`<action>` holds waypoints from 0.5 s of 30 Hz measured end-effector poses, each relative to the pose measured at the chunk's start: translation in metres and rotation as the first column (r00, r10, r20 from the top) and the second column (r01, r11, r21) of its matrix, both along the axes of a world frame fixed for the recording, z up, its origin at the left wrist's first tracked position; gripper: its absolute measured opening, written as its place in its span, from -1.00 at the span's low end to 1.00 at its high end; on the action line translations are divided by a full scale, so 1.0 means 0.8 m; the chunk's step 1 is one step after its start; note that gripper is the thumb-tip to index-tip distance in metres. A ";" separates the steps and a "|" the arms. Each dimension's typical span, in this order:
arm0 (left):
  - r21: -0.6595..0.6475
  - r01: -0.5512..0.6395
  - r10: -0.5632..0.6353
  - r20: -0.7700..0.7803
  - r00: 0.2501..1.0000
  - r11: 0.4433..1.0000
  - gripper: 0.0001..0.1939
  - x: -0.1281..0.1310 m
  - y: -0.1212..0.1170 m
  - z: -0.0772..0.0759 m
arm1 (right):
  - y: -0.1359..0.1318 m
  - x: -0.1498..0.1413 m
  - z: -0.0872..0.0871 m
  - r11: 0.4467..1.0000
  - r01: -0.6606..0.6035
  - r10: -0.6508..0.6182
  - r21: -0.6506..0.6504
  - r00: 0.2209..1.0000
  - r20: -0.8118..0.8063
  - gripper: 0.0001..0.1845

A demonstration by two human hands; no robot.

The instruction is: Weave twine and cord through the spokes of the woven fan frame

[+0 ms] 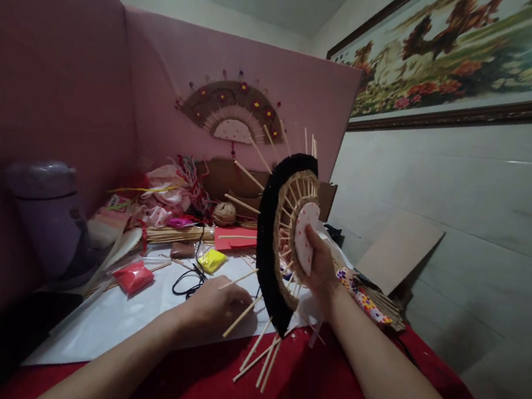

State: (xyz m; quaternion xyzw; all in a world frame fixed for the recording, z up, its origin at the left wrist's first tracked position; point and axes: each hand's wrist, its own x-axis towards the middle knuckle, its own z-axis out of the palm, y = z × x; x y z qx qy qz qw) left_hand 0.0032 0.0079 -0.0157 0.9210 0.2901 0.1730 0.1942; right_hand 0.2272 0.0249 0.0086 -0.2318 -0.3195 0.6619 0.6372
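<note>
My right hand (321, 261) grips a half-made craft fan (272, 227) by its pale, red-dotted half-round centre, thumb on the near face. The fan is held up on edge, tilted, its black curved band facing left. Thin wooden sticks stick out past the band, and braided twine runs along its inner side. Below and left of the fan, my left hand (220, 303) rests low over the white sheet, its fingers curled in. What they hold, if anything, is hidden. A black cord (186, 281) lies loosely coiled just left of that hand.
A finished fan (240, 105) hangs on the pink board behind. On the white sheet (97, 327) lie a red packet (134, 276) and a yellow packet (211, 260). A twine ball (224, 213) sits farther back. A lidded purple container (45, 220) stands left, over the red cloth (317, 394) table.
</note>
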 end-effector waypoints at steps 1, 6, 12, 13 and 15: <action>0.008 0.003 -0.003 -0.003 1.000 1.000 -0.74 -0.001 0.000 0.002 | 0.000 -0.001 0.000 1.000 -0.005 0.005 0.018 1.000 -0.017 -0.74; 0.108 -0.009 0.013 -0.036 0.999 0.994 -0.72 -0.001 -0.002 0.001 | -0.002 -0.005 0.001 0.999 0.050 -0.050 0.002 0.997 -0.062 -0.76; 0.237 0.029 -0.013 -0.068 0.998 0.971 -0.71 -0.002 0.006 -0.005 | -0.001 -0.008 0.004 0.992 0.115 -0.109 0.048 0.988 -0.113 -0.71; 0.262 0.008 0.011 -0.071 0.997 0.965 -0.71 -0.004 0.008 -0.005 | 0.000 -0.008 0.003 0.987 0.151 -0.144 0.049 0.982 -0.124 -0.70; 0.284 -0.059 0.080 -0.062 0.995 0.957 -0.68 -0.008 0.014 -0.005 | 0.005 -0.008 0.000 0.972 0.229 -0.218 0.054 0.963 -0.159 -0.71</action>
